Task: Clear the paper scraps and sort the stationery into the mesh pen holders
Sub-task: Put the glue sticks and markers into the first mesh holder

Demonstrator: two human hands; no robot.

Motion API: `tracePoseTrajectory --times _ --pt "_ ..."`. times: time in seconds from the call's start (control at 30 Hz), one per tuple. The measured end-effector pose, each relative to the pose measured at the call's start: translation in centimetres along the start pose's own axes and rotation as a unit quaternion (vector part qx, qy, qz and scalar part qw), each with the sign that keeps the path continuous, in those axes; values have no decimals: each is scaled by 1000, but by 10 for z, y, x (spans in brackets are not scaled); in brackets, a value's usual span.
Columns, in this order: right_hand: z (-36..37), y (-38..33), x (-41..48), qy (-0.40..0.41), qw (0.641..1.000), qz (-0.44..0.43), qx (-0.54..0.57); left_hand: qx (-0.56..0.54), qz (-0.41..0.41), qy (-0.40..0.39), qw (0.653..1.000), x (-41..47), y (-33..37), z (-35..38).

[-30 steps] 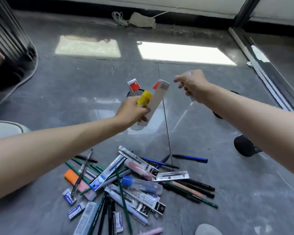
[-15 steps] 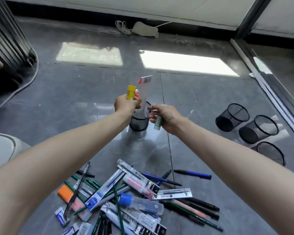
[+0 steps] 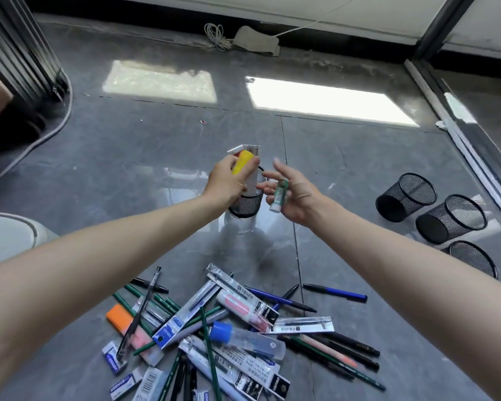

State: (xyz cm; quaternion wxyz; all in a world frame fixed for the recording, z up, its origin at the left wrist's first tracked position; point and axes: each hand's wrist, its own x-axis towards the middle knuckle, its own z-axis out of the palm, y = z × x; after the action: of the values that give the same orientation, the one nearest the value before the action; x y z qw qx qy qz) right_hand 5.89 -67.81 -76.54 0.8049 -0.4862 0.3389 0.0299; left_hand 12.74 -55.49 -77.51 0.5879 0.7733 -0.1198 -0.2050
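Observation:
My left hand (image 3: 227,180) grips a yellow-capped stick (image 3: 242,162) together with a long white packet (image 3: 252,172), their lower ends over the mouth of an upright black mesh pen holder (image 3: 248,205). My right hand (image 3: 294,195) is just right of that holder, palm turned up, fingers partly spread, with a small green-and-white tube (image 3: 279,195) lying across them. A heap of stationery (image 3: 226,334) lies on the floor near me: pens, green pencils, packaged refills, erasers, a blue-capped tube.
Three more mesh pen holders lie on their sides at the right: one (image 3: 407,196), a second (image 3: 451,218) and a third (image 3: 473,257). A white round object (image 3: 5,235) sits at the left edge. Cable and cloth (image 3: 255,41) lie by the far wall.
Both hands came together over the upright holder. My left hand lowered the packet and yellow stick toward its mouth. My right hand turned palm up and loosened around the green tube.

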Motion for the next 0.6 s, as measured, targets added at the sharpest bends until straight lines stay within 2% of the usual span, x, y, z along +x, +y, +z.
tracePoseTrajectory --times 0.07,0.17,0.27,0.37,0.43,0.53,0.6 --pt "-3 1 -5 -37 998 42 41 71 59 -92 991 -14 7 -9" --pt "-11 5 -15 -109 987 111 42 193 107 -173 960 -32 15 -21" --pt "-14 16 -29 -160 974 153 -56 142 57 -271 950 -57 23 -27" --pt "-9 34 -38 -180 966 175 -69 55 12 -265 963 -79 18 -28" --pt "-5 45 -45 -198 959 186 -84 70 -19 -282 957 -86 13 -35" --pt "4 57 -59 -245 938 234 -75 108 -73 -358 925 -95 6 -53" --pt "8 65 -66 -289 921 253 -68 91 -100 -326 935 -100 -3 -58"
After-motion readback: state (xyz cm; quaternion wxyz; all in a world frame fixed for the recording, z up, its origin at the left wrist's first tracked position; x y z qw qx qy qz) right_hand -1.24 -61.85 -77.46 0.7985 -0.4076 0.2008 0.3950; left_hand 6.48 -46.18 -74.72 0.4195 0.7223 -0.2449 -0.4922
